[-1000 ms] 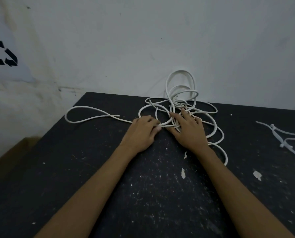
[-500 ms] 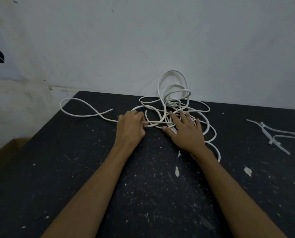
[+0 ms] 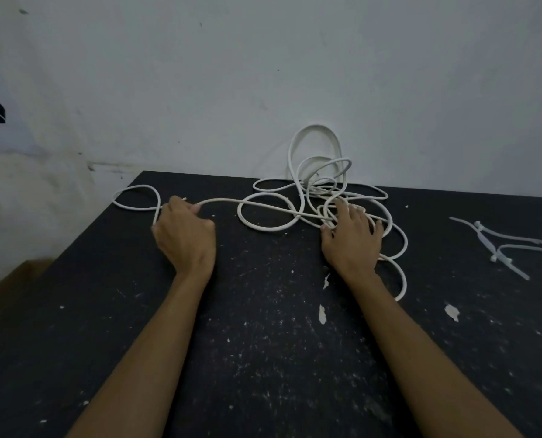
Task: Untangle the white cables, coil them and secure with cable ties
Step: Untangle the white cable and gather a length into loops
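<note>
A tangle of white cables (image 3: 318,188) lies at the back of the black table (image 3: 263,343), with loops leaning against the wall. One strand (image 3: 231,202) runs left from the tangle to my left hand (image 3: 184,238), which is closed on it near the table's left edge. A small loop (image 3: 137,197) of the same cable lies beyond that hand. My right hand (image 3: 351,241) rests flat on the tangle with fingers spread, pressing it down. Several white cable ties (image 3: 500,245) lie on the table at the right, apart from both hands.
The grey wall stands right behind the table's far edge. The table's left edge drops off beside my left hand, with a brown box (image 3: 7,286) below. White paint flecks (image 3: 322,312) dot the tabletop.
My left hand has moved left along the table, pulling a strand out of the tangle. My right hand stayed on the tangle.
</note>
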